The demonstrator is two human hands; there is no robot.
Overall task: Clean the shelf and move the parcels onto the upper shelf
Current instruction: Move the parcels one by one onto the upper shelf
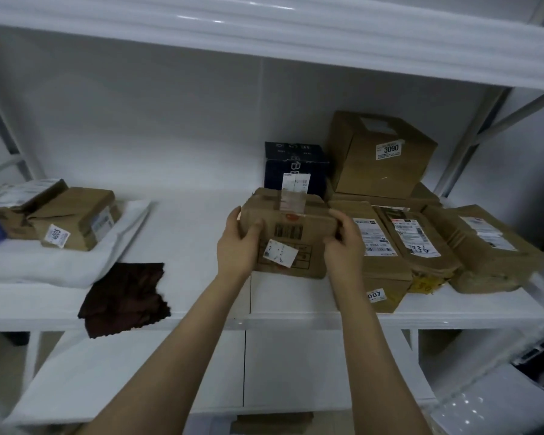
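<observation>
A brown cardboard parcel [291, 237] with clear tape and a torn white label rests near the middle of the white shelf [186, 221]. My left hand [237, 246] grips its left side and my right hand [343, 246] grips its right side. Right of it lie several more brown parcels [484, 246], with a box labelled 3090 [383, 155] stacked on top and a dark blue box [296, 167] behind. At the left, a brown parcel labelled 005 [76, 219] sits on a white padded bag [60, 265]. A dark brown cloth [124, 296] hangs over the shelf's front edge.
The upper shelf's white underside and front lip [264, 36] run across the top of the view. A lower white shelf [139, 372] lies below my arms. Metal braces stand at the far left and far right [484, 127]. The shelf surface between the two parcel groups is bare.
</observation>
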